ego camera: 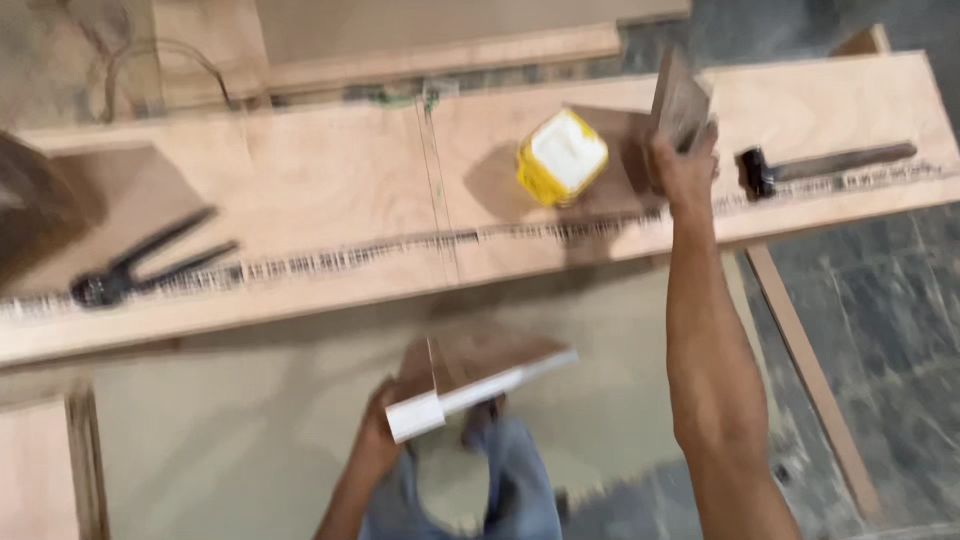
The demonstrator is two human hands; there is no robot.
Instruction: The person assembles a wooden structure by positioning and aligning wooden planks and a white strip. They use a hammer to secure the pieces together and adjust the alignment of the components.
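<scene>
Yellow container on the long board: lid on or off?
On. The yellow container stands upright on the plywood board with a flat white lid covering its whole top; no contents show. Motion blur hides whether it is sealed.

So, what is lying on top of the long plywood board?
On the long plywood board lie black pincers, a yellow container with a white lid and a hammer. The right hand holds a small wooden piece above it, covering the board there.

Motion blur smears the pincers [140,268]; plywood board [300,180] cut off left.
</scene>
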